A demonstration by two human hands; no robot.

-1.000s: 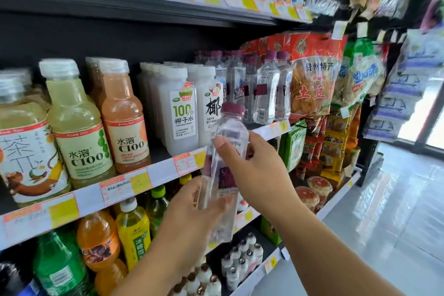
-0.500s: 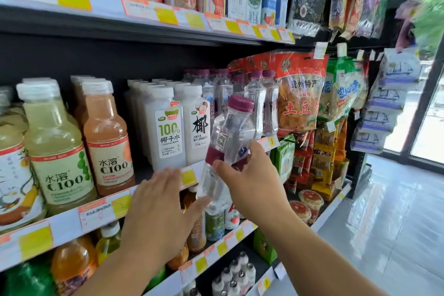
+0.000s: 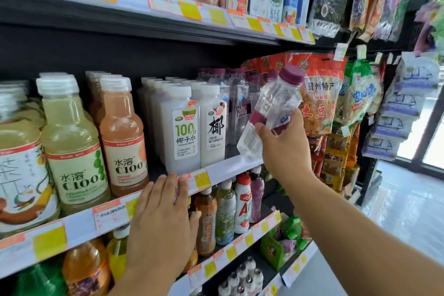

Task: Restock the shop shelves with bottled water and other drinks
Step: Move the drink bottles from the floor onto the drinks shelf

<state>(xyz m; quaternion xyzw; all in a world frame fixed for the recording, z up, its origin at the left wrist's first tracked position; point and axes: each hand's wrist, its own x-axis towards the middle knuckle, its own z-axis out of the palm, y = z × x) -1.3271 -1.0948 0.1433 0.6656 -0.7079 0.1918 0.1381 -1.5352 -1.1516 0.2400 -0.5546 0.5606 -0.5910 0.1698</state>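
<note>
Water bottle (image 3: 271, 113), purple-capped, was clasped at its lower half by the right hand (image 3: 283, 146); its long axis leaned cap-up to the right, base toward the open front slot of the matching "SODA" row (image 3: 236, 108) just left of it; the left hand (image 3: 161, 223) lay flat, empty, below; neighbouring labels read "100%", "Coconut Water", "C100".

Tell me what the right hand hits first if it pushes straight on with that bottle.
Probably the purple-capped water bottles already on the shelf: the right hand tilts its bottle toward that row, though depth is unclear.
</note>
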